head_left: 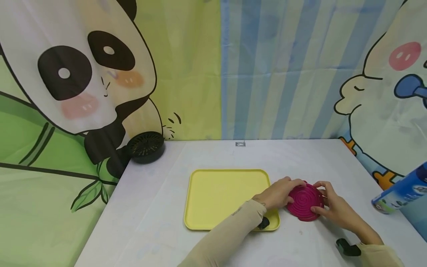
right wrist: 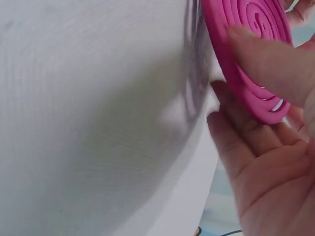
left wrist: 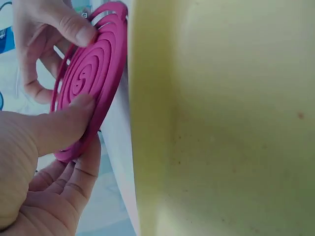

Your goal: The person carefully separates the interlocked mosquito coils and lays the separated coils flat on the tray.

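White counter (head_left: 150, 207), yellow tray (head_left: 223, 196) mid-frame; centre-right, just beside it, my left grip (head_left: 279, 193) and right grip (head_left: 337, 210) both pinch the pink spiral disc (head_left: 304, 202) by its edge. Step looks like a two-handed hold, disc tilted; next move likely calls for an even pinch from both sides.

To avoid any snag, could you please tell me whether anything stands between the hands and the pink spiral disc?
Nothing visible does: the left hand and the right hand both grip the pink spiral disc directly at its rim. The yellow tray lies to the disc's left, not between them.
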`<state>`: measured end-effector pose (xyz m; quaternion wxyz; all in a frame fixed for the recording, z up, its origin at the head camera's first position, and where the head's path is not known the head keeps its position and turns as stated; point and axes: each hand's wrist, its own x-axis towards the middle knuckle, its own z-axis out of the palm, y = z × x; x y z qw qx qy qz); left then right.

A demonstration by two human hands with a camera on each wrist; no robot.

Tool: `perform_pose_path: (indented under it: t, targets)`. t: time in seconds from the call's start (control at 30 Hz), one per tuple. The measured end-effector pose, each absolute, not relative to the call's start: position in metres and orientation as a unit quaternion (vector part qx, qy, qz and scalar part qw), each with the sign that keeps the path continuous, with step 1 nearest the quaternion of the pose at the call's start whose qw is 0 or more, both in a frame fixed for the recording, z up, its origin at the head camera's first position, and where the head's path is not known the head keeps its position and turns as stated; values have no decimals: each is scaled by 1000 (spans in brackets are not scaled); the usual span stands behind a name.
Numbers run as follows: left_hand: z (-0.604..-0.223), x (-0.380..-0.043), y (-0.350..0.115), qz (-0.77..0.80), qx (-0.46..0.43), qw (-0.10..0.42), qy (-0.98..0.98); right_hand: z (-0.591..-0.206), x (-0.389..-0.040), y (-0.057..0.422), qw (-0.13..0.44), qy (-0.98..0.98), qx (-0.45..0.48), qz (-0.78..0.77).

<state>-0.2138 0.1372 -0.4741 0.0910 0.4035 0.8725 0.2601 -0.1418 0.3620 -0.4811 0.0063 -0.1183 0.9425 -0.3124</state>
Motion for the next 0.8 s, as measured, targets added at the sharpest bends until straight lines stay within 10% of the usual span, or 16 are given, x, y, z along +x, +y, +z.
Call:
perform_pose_path:
  t: [0.8]
  targets:
    - [-451, -223, 112, 486, 327, 76, 807, -456, -143, 370, -12, 908, 28, -418]
